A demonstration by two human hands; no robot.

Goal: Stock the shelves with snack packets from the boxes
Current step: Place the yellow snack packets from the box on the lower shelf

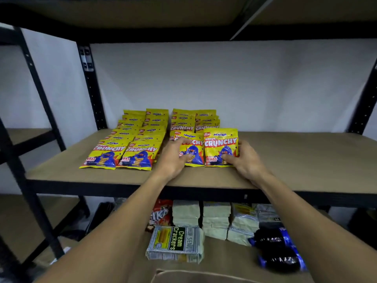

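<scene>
Yellow "Crunchy" snack packets stand in rows on the brown shelf board [295, 160]. Two full rows [126, 144] fill the left side, and two shorter rows [193, 121] sit behind my hands. My left hand [175, 158] grips the front packet [193, 154] of the third row, thumb across its face. My right hand [242, 158] holds the front packet [221, 148] of the fourth row by its right edge and bottom, upright on the shelf. The two held packets touch side by side.
Black metal uprights [91, 86] frame the shelf, with another board overhead. The lower shelf holds a cream crackers pack [175, 244], stacked pale packs [216, 219], a red snack bag [161, 215] and dark blue cookie rolls [277, 252]. The right half of the brown shelf board is bare.
</scene>
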